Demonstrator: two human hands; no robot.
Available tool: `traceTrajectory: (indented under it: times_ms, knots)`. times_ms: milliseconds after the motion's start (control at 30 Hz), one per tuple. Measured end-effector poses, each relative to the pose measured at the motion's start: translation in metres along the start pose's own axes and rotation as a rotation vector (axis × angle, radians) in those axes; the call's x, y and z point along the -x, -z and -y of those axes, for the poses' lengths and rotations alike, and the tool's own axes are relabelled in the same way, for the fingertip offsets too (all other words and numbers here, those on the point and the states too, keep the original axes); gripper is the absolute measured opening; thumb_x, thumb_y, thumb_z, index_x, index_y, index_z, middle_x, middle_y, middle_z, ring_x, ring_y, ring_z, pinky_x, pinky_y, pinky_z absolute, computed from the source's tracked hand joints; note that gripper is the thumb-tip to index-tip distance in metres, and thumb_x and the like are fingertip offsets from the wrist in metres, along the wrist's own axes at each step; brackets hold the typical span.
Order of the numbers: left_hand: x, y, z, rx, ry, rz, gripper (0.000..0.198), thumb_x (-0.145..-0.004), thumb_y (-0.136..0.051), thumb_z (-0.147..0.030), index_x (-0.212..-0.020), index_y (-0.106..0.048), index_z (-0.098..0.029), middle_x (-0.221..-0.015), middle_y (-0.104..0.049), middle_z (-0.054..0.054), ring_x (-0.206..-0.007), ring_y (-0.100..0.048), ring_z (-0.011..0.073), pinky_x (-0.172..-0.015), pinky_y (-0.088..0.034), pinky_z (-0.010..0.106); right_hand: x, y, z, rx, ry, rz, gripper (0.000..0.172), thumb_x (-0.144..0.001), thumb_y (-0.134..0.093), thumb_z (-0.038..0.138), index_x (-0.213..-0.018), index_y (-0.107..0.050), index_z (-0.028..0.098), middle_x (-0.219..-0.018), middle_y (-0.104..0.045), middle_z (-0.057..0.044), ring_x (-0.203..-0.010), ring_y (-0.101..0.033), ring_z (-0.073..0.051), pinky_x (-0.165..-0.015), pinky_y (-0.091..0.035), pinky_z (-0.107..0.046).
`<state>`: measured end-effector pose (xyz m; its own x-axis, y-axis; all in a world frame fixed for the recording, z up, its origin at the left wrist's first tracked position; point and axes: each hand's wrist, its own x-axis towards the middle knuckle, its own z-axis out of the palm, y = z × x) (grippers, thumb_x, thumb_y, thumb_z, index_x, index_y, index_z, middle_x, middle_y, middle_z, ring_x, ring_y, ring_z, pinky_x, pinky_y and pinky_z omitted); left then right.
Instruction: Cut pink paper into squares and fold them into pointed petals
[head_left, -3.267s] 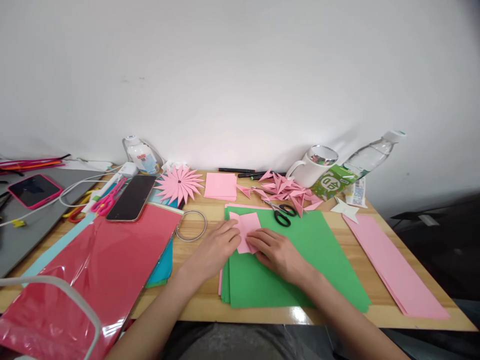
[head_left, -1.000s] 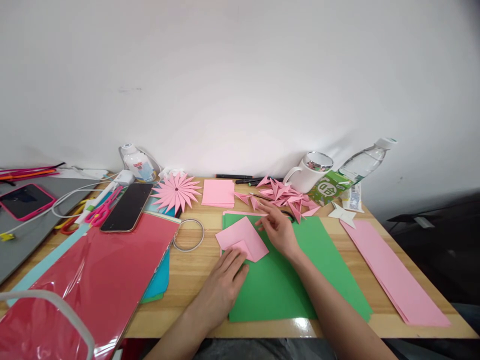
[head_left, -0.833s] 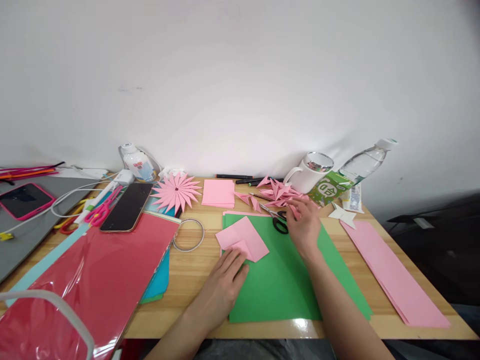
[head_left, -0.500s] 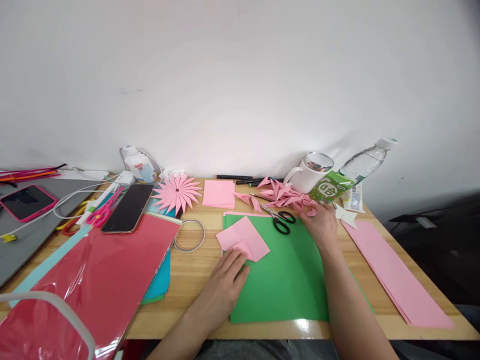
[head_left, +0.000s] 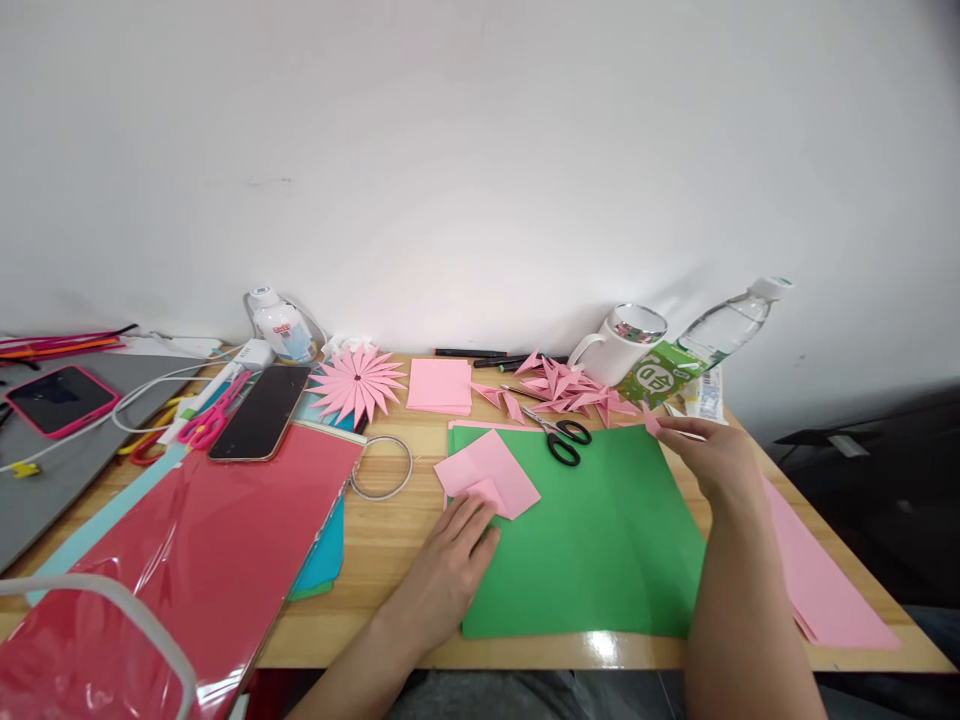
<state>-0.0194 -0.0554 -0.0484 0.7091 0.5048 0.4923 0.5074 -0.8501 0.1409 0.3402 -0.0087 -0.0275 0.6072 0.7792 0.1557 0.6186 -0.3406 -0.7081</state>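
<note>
My left hand (head_left: 448, 562) lies flat with fingers stretched out, its tips pressing the near corner of a partly folded pink paper square (head_left: 489, 472) on a green sheet (head_left: 592, 545). My right hand (head_left: 712, 455) hovers over the green sheet's far right corner, with finger and thumb pinched on a small pink paper piece (head_left: 649, 419). Black-handled scissors (head_left: 559, 438) lie between the two hands. Behind them is a pile of folded pink points (head_left: 574, 388).
At the back stand a pink paper flower (head_left: 356, 380), a stack of pink squares (head_left: 440, 385), a white mug (head_left: 619, 342), a green packet (head_left: 664, 372) and a water bottle (head_left: 731, 320). To the left lie a red sheet (head_left: 195, 540), a phone (head_left: 260, 410) and a ring (head_left: 381, 467). On the right are pink strips (head_left: 821, 590).
My right hand left the pink square, swept right past the scissors and the pile of pink points, and now pinches a small pink piece. My left hand stayed on the square.
</note>
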Motion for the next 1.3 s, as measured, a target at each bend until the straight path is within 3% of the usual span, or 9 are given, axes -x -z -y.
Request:
traceTrajectory:
  times_ms: [133, 267, 333, 467, 567, 667, 900, 1067, 1300]
  knots:
    - [0.001, -0.001, 0.001, -0.003, -0.007, 0.002, 0.024, -0.088, -0.040, -0.006, -0.102, -0.059, -0.009, -0.119, -0.058, 0.015, -0.120, -0.048, 0.0279, -0.095, -0.049, 0.046, -0.001, 0.011, -0.003, -0.225, -0.057, 0.080, 0.034, -0.056, -0.073, 0.035, -0.080, -0.073, 0.010, -0.067, -0.070, -0.008, -0.063, -0.064, -0.021, -0.056, -0.049, -0.029]
    - [0.000, -0.002, 0.003, 0.012, -0.006, 0.006, 0.023, -0.090, -0.040, -0.008, -0.101, -0.060, -0.010, -0.118, -0.059, 0.014, -0.119, -0.049, 0.0276, -0.094, -0.049, 0.047, -0.004, 0.012, -0.002, -0.363, -0.049, -0.011, 0.044, -0.062, -0.071, 0.039, -0.095, -0.069, 0.011, -0.086, -0.071, -0.010, -0.077, -0.065, -0.021, -0.068, -0.051, -0.030]
    - [0.001, -0.003, 0.004, 0.008, -0.014, 0.003, 0.023, -0.089, -0.040, -0.008, -0.102, -0.060, -0.010, -0.119, -0.059, 0.014, -0.119, -0.049, 0.0276, -0.093, -0.050, 0.047, -0.004, 0.014, -0.001, -0.387, -0.028, 0.010, 0.042, -0.061, -0.072, 0.039, -0.094, -0.069, 0.013, -0.087, -0.071, -0.009, -0.079, -0.065, -0.021, -0.071, -0.051, -0.031]
    - [0.001, -0.005, 0.005, 0.020, -0.020, -0.013, 0.024, -0.088, -0.041, -0.006, -0.103, -0.060, -0.010, -0.120, -0.058, 0.015, -0.122, -0.045, 0.0278, -0.095, -0.048, 0.048, -0.009, 0.013, -0.002, -0.121, 0.096, 0.303, 0.027, -0.065, -0.069, 0.034, -0.085, -0.071, 0.016, -0.083, -0.073, -0.006, -0.077, -0.067, -0.020, -0.069, -0.052, -0.030]
    - [0.000, -0.006, 0.006, 0.030, -0.015, -0.029, 0.025, -0.088, -0.041, -0.006, -0.102, -0.060, -0.012, -0.119, -0.059, 0.014, -0.122, -0.046, 0.0266, -0.096, -0.048, 0.047, -0.021, 0.004, 0.000, 0.025, 0.101, 0.240, 0.022, -0.067, -0.066, 0.030, -0.083, -0.071, 0.015, -0.076, -0.072, -0.008, -0.072, -0.066, -0.022, -0.062, -0.051, -0.030]
    - [-0.002, -0.005, 0.006, 0.034, -0.019, -0.043, 0.024, -0.088, -0.041, -0.007, -0.101, -0.061, -0.012, -0.117, -0.059, 0.014, -0.121, -0.047, 0.0258, -0.096, -0.048, 0.047, -0.034, -0.013, 0.009, 0.136, 0.136, 0.120, 0.021, -0.072, -0.060, 0.029, -0.083, -0.071, 0.014, -0.085, -0.072, -0.010, -0.078, -0.065, -0.024, -0.068, -0.048, -0.032]
    - [-0.003, -0.004, 0.004, 0.040, -0.006, -0.031, 0.025, -0.087, -0.041, -0.005, -0.100, -0.061, -0.012, -0.116, -0.060, 0.014, -0.120, -0.048, 0.0256, -0.095, -0.049, 0.047, -0.038, -0.048, 0.022, 0.331, 0.212, 0.079, 0.023, -0.070, -0.063, 0.033, -0.079, -0.071, 0.014, -0.075, -0.070, -0.010, -0.073, -0.063, -0.024, -0.066, -0.044, -0.031]
    - [-0.001, -0.004, 0.004, 0.027, 0.000, -0.029, 0.025, -0.086, -0.041, -0.005, -0.100, -0.061, -0.012, -0.117, -0.060, 0.014, -0.119, -0.049, 0.0258, -0.094, -0.050, 0.047, -0.034, -0.046, 0.015, 0.392, 0.223, 0.104, 0.018, -0.072, -0.058, 0.028, -0.073, -0.071, 0.016, -0.063, -0.068, -0.005, -0.058, -0.061, -0.018, -0.056, -0.041, -0.026]
    - [-0.001, -0.003, 0.005, 0.026, -0.009, -0.011, 0.024, -0.088, -0.041, -0.007, -0.101, -0.061, -0.012, -0.118, -0.059, 0.015, -0.118, -0.050, 0.0258, -0.094, -0.050, 0.047, -0.040, -0.033, 0.010, 0.500, 0.251, 0.110, 0.009, -0.063, -0.064, 0.015, -0.067, -0.070, 0.019, -0.071, -0.071, -0.006, -0.068, -0.064, -0.022, -0.059, -0.043, -0.027]
